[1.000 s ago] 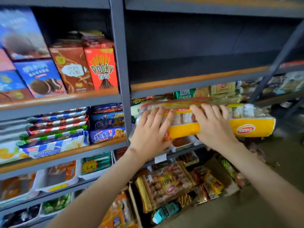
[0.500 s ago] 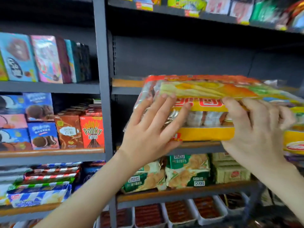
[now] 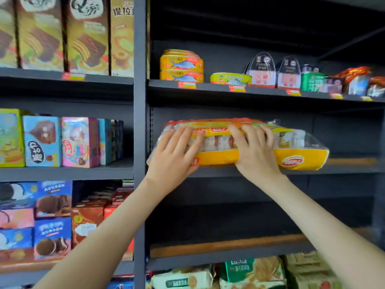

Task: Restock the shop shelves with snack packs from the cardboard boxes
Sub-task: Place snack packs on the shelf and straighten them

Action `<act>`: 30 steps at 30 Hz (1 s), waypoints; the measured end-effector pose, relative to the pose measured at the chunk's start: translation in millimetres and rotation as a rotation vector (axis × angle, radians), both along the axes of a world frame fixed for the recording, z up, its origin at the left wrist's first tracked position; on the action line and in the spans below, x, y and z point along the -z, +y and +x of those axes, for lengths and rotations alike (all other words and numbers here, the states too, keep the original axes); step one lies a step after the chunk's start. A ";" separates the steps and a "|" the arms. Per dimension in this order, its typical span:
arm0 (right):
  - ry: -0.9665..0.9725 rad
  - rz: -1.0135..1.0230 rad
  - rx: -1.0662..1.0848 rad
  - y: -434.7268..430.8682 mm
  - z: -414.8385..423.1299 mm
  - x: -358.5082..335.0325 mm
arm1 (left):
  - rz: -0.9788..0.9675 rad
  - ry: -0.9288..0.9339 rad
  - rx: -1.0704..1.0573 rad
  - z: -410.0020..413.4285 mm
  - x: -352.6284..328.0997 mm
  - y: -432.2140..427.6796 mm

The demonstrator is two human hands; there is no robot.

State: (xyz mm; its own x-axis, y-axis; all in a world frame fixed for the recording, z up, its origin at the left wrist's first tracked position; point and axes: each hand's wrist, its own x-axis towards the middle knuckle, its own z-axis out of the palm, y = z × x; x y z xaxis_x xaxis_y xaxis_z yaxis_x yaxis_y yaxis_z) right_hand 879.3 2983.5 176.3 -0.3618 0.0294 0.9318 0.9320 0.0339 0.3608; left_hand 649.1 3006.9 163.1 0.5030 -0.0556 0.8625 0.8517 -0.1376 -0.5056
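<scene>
Snack pack (image 3: 295,160) yellow, lying at front edge of grey shelf (image 3: 343,168), left hand (image 3: 173,159) and right hand (image 3: 256,155) pressing its near side, fingers (image 3: 183,138) straight and slightly spread, fish tins (image 3: 181,66) one shelf above.

Even, bright frontal lighting; shelf recesses (image 3: 250,215) deeply shadowed; upper-left boxes (image 3: 62,34) motion-blurred; wide-angle distortion bends the edges.
</scene>
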 end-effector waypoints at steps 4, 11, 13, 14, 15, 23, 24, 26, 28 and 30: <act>0.002 -0.115 0.002 28.1 -5.3 -23.3 | -0.070 -0.022 -0.115 -1.2 -17.2 15.4; -0.023 -0.345 -0.002 76.3 -6.4 -43.8 | -0.177 -0.103 -0.225 -0.7 -34.3 40.7; -0.050 -0.402 -0.035 89.8 -3.4 -46.5 | -0.203 -0.125 -0.250 -8.5 -35.8 47.8; -0.062 -0.428 -0.048 96.9 -2.1 -48.0 | -0.213 -0.134 -0.261 -14.2 -36.5 51.3; -0.071 -0.450 -0.054 104.4 -1.4 -49.8 | -0.217 -0.136 -0.274 -20.7 -37.1 54.9; -0.011 -0.549 -0.119 176.9 -12.4 -71.1 | -0.184 -0.089 -0.354 -58.6 -47.3 80.4; 0.013 -0.543 -0.123 185.8 -15.3 -76.4 | -0.176 -0.080 -0.359 -57.4 -48.5 83.1; 0.057 -0.552 -0.090 202.8 -25.1 -89.1 | -0.161 -0.095 -0.394 -52.5 -51.1 87.5; 0.081 -0.606 -0.021 216.6 -39.2 -98.7 | -0.154 -0.164 -0.443 -47.1 -51.8 90.1; 0.059 -0.709 0.028 231.3 -53.5 -100.5 | -0.137 -0.214 -0.498 -44.6 -50.2 93.2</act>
State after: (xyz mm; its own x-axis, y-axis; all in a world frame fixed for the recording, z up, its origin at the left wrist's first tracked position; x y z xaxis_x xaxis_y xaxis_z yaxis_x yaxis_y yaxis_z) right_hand 825.8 3214.8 276.8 -0.3020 0.6443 0.7026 0.9531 0.2181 0.2097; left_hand 604.6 3100.2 213.2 0.2524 0.2636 0.9310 0.9124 0.2554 -0.3197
